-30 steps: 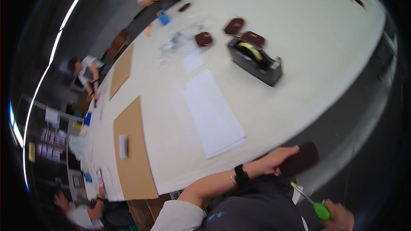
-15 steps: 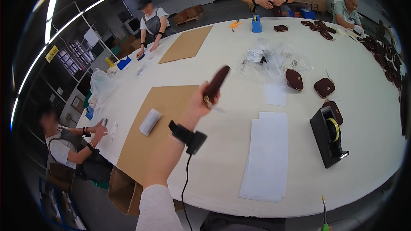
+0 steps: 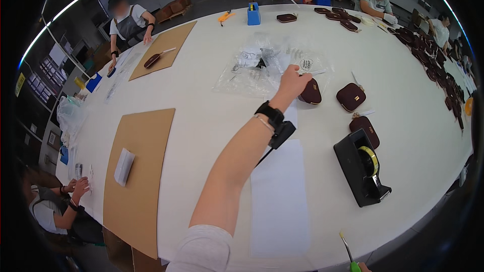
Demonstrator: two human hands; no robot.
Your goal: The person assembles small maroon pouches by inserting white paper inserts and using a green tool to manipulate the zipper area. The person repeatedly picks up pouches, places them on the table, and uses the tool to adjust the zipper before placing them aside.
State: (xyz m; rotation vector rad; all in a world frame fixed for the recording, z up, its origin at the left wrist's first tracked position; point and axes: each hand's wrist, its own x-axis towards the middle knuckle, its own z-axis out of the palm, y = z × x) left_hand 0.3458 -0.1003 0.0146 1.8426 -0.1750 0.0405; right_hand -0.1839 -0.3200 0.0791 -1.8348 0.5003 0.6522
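Observation:
My left hand (image 3: 292, 83) reaches out over the table, its fingers and thumb closed at the upper left edge of a dark maroon zip pouch (image 3: 311, 93). A white tag juts out beside the fingertips. Just right of it lie a second maroon pouch (image 3: 351, 97) and a third pouch (image 3: 365, 132), both with white tags. At the lower right edge, part of my right hand (image 3: 364, 267) is wrapped round a green-handled tool (image 3: 355, 267) with a thin metal shaft and yellowish tip. Another tagged pouch (image 3: 152, 60) rests on the far cardboard sheet (image 3: 171, 45).
A black tape dispenser (image 3: 355, 171) stands right of white paper sheets (image 3: 280, 201). Clear plastic bags (image 3: 262, 65) lie beyond my left hand. The near cardboard sheet (image 3: 138, 171) bears a white folded stack (image 3: 124, 167). Many pouches (image 3: 433, 65) heap at far right; several co-workers sit or stand around.
The pouch my left hand held is let go and now lies on the far cardboard. That hand has moved right to another pouch. My view has turned right.

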